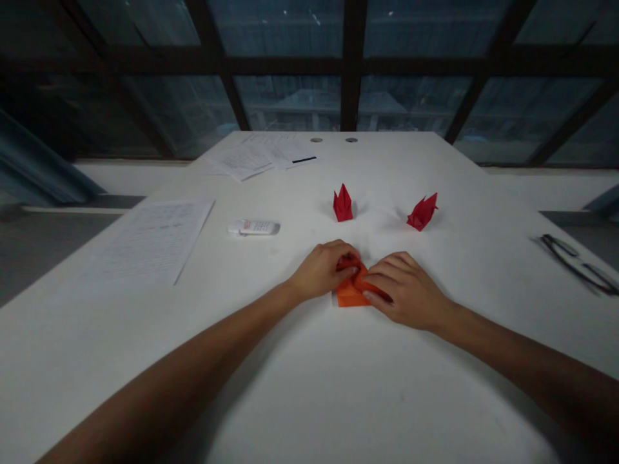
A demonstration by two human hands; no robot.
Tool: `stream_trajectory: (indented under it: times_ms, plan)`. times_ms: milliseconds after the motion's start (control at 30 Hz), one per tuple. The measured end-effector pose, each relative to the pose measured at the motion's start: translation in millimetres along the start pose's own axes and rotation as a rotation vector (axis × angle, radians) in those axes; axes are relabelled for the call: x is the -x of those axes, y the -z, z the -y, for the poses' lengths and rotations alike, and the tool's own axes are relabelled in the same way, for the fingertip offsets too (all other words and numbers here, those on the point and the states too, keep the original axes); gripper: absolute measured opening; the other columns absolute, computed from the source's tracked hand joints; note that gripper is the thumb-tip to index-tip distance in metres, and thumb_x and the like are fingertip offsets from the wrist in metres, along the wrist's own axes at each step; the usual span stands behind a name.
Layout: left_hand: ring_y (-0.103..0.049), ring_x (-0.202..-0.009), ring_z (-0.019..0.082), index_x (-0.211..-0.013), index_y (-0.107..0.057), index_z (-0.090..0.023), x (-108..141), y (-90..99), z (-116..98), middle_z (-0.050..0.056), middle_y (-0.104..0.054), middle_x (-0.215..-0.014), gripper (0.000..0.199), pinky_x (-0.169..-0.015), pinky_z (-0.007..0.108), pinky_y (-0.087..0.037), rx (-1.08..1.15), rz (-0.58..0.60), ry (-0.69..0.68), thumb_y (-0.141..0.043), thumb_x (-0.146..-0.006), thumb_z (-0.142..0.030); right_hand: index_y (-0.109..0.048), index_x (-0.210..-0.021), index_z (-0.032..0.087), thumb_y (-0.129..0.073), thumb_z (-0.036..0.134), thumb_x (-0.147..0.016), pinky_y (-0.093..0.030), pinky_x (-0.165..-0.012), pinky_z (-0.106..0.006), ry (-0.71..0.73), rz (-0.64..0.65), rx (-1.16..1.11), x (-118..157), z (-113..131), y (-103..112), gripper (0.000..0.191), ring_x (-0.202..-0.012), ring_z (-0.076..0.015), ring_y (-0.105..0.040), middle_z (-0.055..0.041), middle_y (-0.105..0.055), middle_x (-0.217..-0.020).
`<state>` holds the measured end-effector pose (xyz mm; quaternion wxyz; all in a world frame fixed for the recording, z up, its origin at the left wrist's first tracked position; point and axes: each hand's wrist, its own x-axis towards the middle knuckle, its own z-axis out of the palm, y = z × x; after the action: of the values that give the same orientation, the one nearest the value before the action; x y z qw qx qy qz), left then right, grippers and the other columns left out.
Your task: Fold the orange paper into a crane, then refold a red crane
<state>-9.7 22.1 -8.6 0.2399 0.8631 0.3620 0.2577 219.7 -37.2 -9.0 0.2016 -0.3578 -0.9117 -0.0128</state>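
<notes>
A partly folded sheet of orange origami paper [353, 297] lies on the white table between my two hands. My left hand [325, 267] grips its upper left part, fingers curled over the fold. On the other side, my right hand [403, 290] pinches the right part, thumb low and fingers bent over the top. Some of the paper's middle is hidden under the fingers. Beyond the hands stand two red folded paper figures: one red origami figure [343, 203] straight ahead, and a second red origami figure [422, 212] farther right, leaning to the right.
Left of my hands lies a white bottle-shaped item [254, 227] with printing. A printed sheet [149, 241] is at the left, with more papers [242, 158] and a black pen [304, 160] farther back. Glasses [578, 263] rest near the right edge. Windows [290, 96] stand behind the table [309, 386].
</notes>
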Motion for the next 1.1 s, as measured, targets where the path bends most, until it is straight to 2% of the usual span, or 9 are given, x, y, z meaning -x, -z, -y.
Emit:
stream_trajectory:
  times_ms: [167,333,467,600,700,767,867,933,1100]
  plan:
    - [-0.068,-0.101,0.02,-0.105,-0.077,-0.024,0.1,0.0,0.9,0.005,-0.071,-0.108,0.021,-0.098,0.035,-0.053,-0.032,0.031,-0.066,-0.062,-0.09,-0.019,-0.075,-0.106,0.019,-0.057,0.037,-0.1,-0.045,-0.097,-0.05,0.074,0.016,0.067,1.7,5.8,0.9,0.026,-0.099,-0.0304,-0.066,-0.0112,-0.077,-0.105]
    - [-0.069,-0.092,0.017,-0.105,-0.079,-0.025,-0.7,-0.4,4.9,0.004,-0.071,-0.11,0.022,-0.093,0.032,-0.053,-0.05,0.016,0.015,-0.064,-0.091,-0.021,-0.068,-0.121,0.017,-0.064,0.042,-0.097,-0.049,-0.095,-0.046,0.056,-0.038,0.02,4.0,10.4,-5.0,0.035,-0.104,-0.0292,-0.067,-0.0106,-0.076,-0.113]
    - [-0.067,-0.085,0.014,-0.104,-0.08,-0.026,-1.0,-0.2,9.0,0.003,-0.07,-0.111,0.021,-0.088,0.03,-0.053,0.03,0.042,0.026,-0.066,-0.089,-0.021,-0.069,-0.104,0.02,-0.061,0.023,-0.098,-0.049,-0.091,-0.043,-0.004,-0.073,-0.038,4.4,8.4,-8.9,0.011,-0.096,-0.024,-0.069,-0.0055,-0.077,-0.101]
    - [-0.068,-0.097,0.017,-0.103,-0.079,-0.021,-2.9,8.6,9.9,0.008,-0.07,-0.112,0.019,-0.09,0.031,-0.054,0.215,0.052,-0.006,-0.066,-0.093,-0.031,-0.067,-0.091,0.021,-0.06,0.019,-0.098,-0.048,-0.091,-0.042,-0.068,-0.115,-0.117,4.5,5.0,-12.6,0.01,-0.092,-0.0221,-0.069,-0.0043,-0.077,-0.095]
    - [-0.067,-0.111,0.02,-0.109,-0.078,-0.023,-5.0,22.9,7.5,0.009,-0.071,-0.122,0.025,-0.1,0.035,-0.051,0.318,0.253,-0.066,-0.065,-0.096,-0.038,-0.065,-0.089,0.021,-0.061,0.017,-0.096,-0.048,-0.089,-0.042,-0.132,-0.106,-0.154,3.2,3.7,-13.7,0.009,-0.091,-0.0226,-0.068,-0.0054,-0.075,-0.094]
    - [-0.065,-0.118,0.022,-0.114,-0.077,-0.026,-5.6,30.3,6.1,0.008,-0.07,-0.128,0.03,-0.107,0.037,-0.047,0.301,0.385,-0.13,-0.076,-0.088,-0.041,-0.064,-0.088,0.021,-0.061,0.016,-0.095,-0.048,-0.087,-0.041,-0.171,-0.098,-0.185,1.6,3.2,-12.8,0.009,-0.089,-0.0224,-0.067,-0.0048,-0.074,-0.091]
    - [-0.065,-0.118,0.022,-0.104,-0.077,-0.026,-5.0,30.7,6.4,0.005,-0.073,-0.126,0.028,-0.112,0.04,-0.041,0.195,0.348,-0.173,-0.081,-0.083,-0.044,-0.062,-0.09,0.022,-0.061,0.016,-0.095,-0.049,-0.085,-0.041,-0.228,-0.103,-0.223,0.1,2.7,-10.6,0.007,-0.086,-0.0222,-0.065,-0.0037,-0.073,-0.089]
    - [-0.067,-0.112,0.02,-0.095,-0.076,-0.023,-4.1,25.5,8.3,0.005,-0.075,-0.121,0.022,-0.108,0.038,-0.043,0.176,0.286,-0.177,-0.074,-0.09,-0.045,-0.062,-0.096,0.022,-0.061,0.02,-0.095,-0.049,-0.085,-0.042,-0.254,-0.103,-0.232,0.4,2.4,-9.5,0.003,-0.087,-0.0231,-0.066,-0.0047,-0.074,-0.094]
    - [-0.069,-0.097,0.018,-0.083,-0.074,-0.019,-3.1,15.2,11.3,0.008,-0.077,-0.111,0.038,-0.093,0.034,-0.049,0.161,0.22,-0.149,-0.055,-0.101,-0.047,-0.059,-0.113,0.024,-0.065,0.026,-0.094,-0.051,-0.088,-0.043,-0.268,-0.101,-0.225,2.4,3.1,-10.3,0.02,-0.094,-0.0255,-0.068,-0.0067,-0.075,-0.106]
